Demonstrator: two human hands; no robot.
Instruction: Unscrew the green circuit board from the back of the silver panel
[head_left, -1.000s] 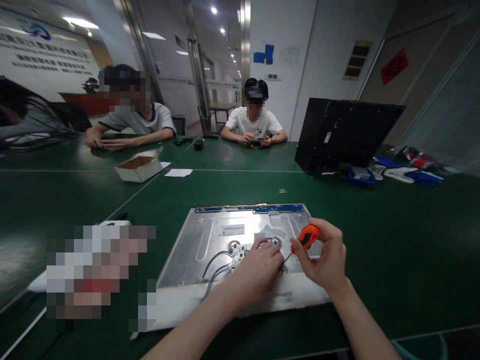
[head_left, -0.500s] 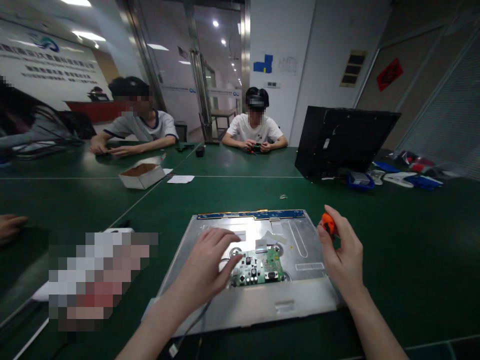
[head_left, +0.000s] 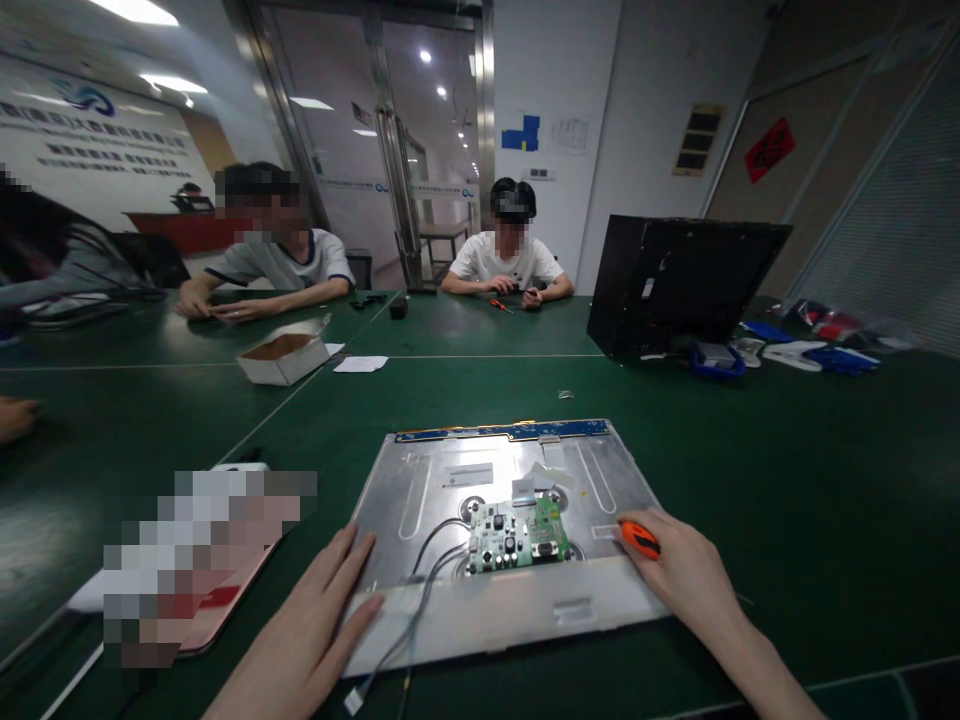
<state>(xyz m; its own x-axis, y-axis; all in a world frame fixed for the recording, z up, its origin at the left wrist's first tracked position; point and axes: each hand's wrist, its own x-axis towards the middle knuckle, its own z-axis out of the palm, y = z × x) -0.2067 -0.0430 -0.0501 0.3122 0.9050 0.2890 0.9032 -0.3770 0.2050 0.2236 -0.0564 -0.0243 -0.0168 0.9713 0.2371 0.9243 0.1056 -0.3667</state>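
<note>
A metal-backed display panel (head_left: 510,612) lies flat in front of me on the green table. A green circuit board (head_left: 517,535) sits at its middle, and grey cables (head_left: 426,600) run from the board over the near left edge to a loose white plug (head_left: 354,698). My left hand (head_left: 319,600) rests at the panel's left edge, fingers stretched out and thumb on the metal. My right hand (head_left: 686,570) is closed around a screwdriver (head_left: 640,540) with an orange and black handle, at the panel's right edge. Most of its shaft is hidden by the hand.
A pink phone-like slab (head_left: 232,590), partly blurred out, lies to the left. Farther off stand an open white box (head_left: 281,362) and a large black monitor casing (head_left: 682,290). Blue and white tools (head_left: 817,355) lie at right. Several people sit around the table.
My left hand has drawn back from the circuit board to the panel's left edge. My right hand, still holding the screwdriver, has come down and nearer to the panel's right edge.
</note>
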